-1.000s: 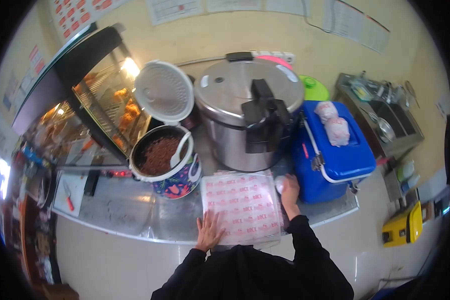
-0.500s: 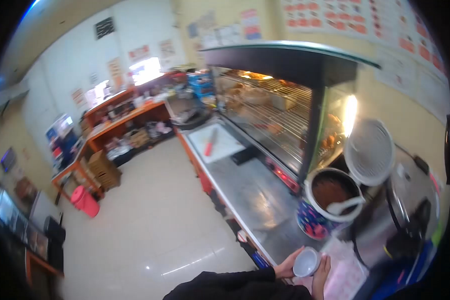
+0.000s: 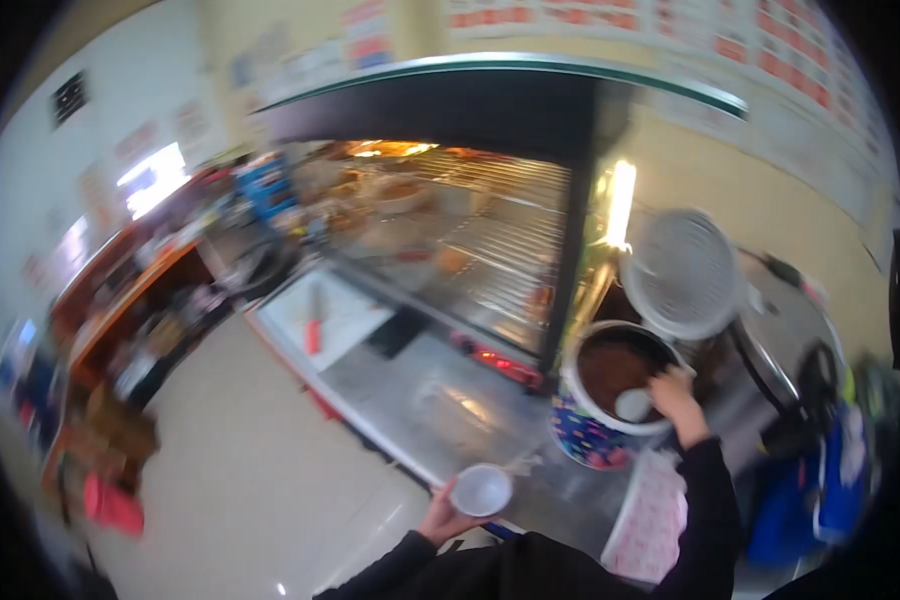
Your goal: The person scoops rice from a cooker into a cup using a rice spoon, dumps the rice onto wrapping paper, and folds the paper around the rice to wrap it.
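My left hand holds a small white bowl at the counter's front edge, its opening facing up. Over the rim of the floral rice pot, my right hand is closed on the handle of a white spoon. The spoon's head is inside the pot, at the brown food. The pot's white lid stands open behind it. Printed wrapping paper lies on the counter below my right forearm.
A lit glass display cabinet stands behind the counter. On the left are a white cutting board and a red-handled knife. To the right are a large steel cooker and a blue cooler.
My right hand has left the bowl and moved up to the pot, taking hold of the spoon. My left hand keeps the bowl, now further left in view. The camera view has shifted.
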Motion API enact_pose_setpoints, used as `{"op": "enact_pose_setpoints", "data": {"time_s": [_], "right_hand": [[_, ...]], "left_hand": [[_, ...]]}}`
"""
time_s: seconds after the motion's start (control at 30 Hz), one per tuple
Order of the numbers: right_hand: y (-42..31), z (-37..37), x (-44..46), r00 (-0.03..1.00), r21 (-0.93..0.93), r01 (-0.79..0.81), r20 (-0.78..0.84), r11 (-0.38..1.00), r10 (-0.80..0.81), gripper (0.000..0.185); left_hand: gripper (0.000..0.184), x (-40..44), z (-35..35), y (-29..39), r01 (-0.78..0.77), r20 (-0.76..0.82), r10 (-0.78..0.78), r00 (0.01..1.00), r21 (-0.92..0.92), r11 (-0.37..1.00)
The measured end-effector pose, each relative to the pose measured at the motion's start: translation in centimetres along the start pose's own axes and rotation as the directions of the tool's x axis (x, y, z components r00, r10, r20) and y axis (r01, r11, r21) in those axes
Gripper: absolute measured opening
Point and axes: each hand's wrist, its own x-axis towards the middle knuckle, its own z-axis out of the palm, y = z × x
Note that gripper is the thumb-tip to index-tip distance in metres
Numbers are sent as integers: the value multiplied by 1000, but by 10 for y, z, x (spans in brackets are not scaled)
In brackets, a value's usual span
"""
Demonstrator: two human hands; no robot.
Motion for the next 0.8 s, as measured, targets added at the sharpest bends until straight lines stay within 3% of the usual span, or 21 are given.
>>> {"op": "enact_pose_setpoints", "data": {"time_s": [0.03,0.07,0.13,0.2,0.3,0.33,0.4,0.5,0.6,0.73,0.8], "right_hand": [[4,22,8,998,-20,26,-54,999,-27,14],[-6,-18,-3,996,-57,78,-31,995,-80,16],[-2,-3,6,999,-44,35,14,998,-35,16],[1,-6,10,988,-17,23,156,1000,-21,15],[8,-34,23,986,180,-138,121,974,117,14],[7,-56,26,995,96,-96,43,991,93,14],[11,-60,39,972,-119,29,-229,992,-56,14],[5,-30,74,948,-258,91,-273,962,-163,14],[-4,-25,89,829,-406,219,-403,887,-389,15],[-11,-21,109,735,-348,524,-276,777,-619,13],[-11,-11,117,788,-299,525,-183,797,-588,12]], "left_hand": [[69,8,-3,2,22,-6,-22,1000,-9,1000],[69,15,-5,4,28,-12,-28,1000,-15,999],[68,34,-2,4,30,34,-30,999,24,999],[68,55,2,6,48,64,-46,997,-28,998],[69,78,16,7,50,102,-42,994,-78,996],[69,85,23,7,42,103,-33,994,-81,996],[70,98,35,4,-20,92,25,995,-54,998],[69,116,43,1,-59,114,67,991,-67,996],[67,127,39,-1,-69,124,74,990,-45,997],[66,127,28,1,-40,97,34,995,63,997],[67,124,30,0,-22,70,15,997,104,994]]}}
